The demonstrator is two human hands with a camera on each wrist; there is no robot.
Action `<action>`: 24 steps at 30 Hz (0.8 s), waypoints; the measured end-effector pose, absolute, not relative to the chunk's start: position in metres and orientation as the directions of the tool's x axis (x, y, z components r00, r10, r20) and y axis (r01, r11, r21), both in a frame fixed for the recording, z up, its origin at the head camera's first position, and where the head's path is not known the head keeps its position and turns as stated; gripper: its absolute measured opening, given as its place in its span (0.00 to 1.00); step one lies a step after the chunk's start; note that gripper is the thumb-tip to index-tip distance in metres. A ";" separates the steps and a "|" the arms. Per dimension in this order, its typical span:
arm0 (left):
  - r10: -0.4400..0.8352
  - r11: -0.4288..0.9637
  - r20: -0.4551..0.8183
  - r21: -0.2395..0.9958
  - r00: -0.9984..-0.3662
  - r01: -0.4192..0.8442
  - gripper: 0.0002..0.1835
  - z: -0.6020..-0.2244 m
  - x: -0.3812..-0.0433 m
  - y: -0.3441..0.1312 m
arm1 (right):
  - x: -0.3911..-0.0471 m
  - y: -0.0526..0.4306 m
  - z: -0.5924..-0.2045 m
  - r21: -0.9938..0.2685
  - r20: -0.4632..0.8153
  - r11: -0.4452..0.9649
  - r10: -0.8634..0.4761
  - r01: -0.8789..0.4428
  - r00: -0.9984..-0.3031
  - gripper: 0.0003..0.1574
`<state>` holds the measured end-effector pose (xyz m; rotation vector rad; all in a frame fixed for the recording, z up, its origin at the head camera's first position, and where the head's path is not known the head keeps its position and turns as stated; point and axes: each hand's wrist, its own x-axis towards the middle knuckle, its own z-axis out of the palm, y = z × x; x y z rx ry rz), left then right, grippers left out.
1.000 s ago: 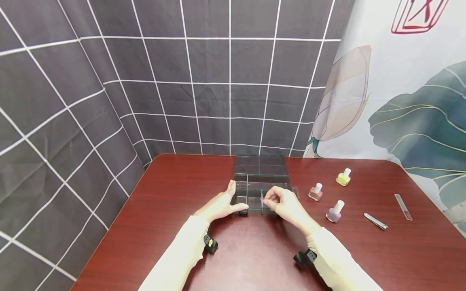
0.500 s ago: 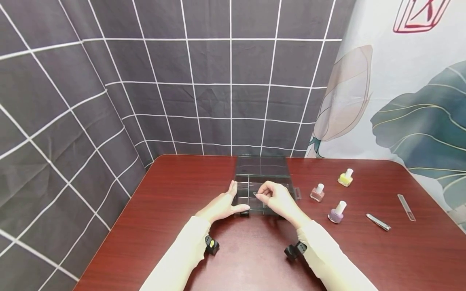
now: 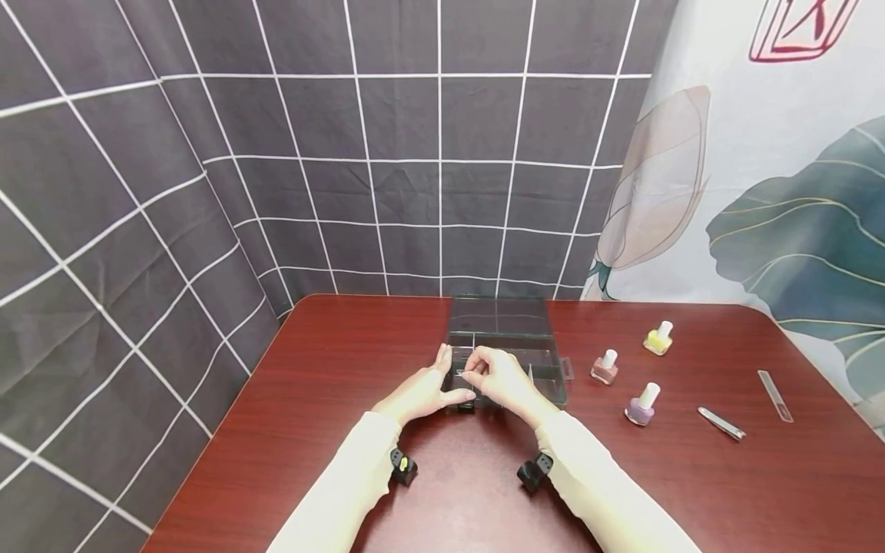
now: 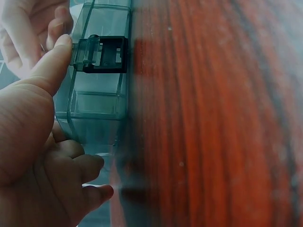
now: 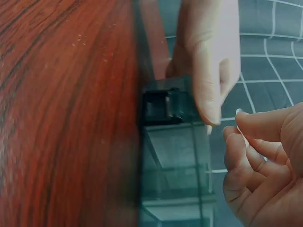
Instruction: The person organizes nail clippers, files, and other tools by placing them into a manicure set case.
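Observation:
A clear, smoky plastic compartment box (image 3: 549, 390) lies with its lid (image 3: 498, 316) folded back toward the wall. My left hand (image 3: 418, 395) grips its front left corner, thumb on the front rim beside a black latch (image 4: 111, 54) and fingers at the left side. Over the left compartments, my right hand (image 3: 503, 384) pinches a small, thin, pale piece (image 3: 461, 374) between thumb and forefinger; I cannot tell its kind. In the right wrist view, those fingertips (image 5: 239, 124) come together just above the box rim.
Right of the box stand pink (image 3: 604, 369), yellow (image 3: 658, 339) and purple (image 3: 640, 405) nail polish bottles. A nail clipper (image 3: 721, 423) and a slim nail file (image 3: 775, 395) lie farther right on the red-brown table (image 3: 359, 338). A grey gridded curtain (image 3: 408, 184) hangs behind.
My right hand has moved left across the box, from beside the right divider to the left compartments, still pinching. My left hand has stayed at the box corner.

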<state>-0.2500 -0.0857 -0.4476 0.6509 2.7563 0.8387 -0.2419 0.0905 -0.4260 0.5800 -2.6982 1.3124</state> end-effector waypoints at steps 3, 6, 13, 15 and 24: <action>0.475 0.740 -0.017 0.549 -0.880 0.388 0.55 -0.447 -0.250 -0.086 | -0.244 0.084 -0.431 -0.709 0.265 0.575 -0.320 -0.409 -0.910 0.07; 0.490 0.739 0.006 0.527 -0.871 0.420 0.54 -0.447 -0.250 -0.087 | -0.246 0.080 -0.436 -0.702 0.259 0.580 -0.333 -0.413 -0.907 0.08; 0.494 0.752 0.030 0.486 -0.869 0.445 0.53 -0.448 -0.250 -0.086 | -0.246 0.077 -0.441 -0.699 0.257 0.594 -0.312 -0.399 -0.915 0.09; 0.492 0.752 0.030 0.488 -0.870 0.443 0.53 -0.448 -0.250 -0.086 | -0.246 0.078 -0.440 -0.700 0.258 0.596 -0.305 -0.395 -0.917 0.09; 0.465 0.748 -0.025 0.545 -0.885 0.378 0.55 -0.449 -0.251 -0.087 | -0.238 0.085 -0.431 -0.709 0.270 0.586 -0.290 -0.393 -0.918 0.06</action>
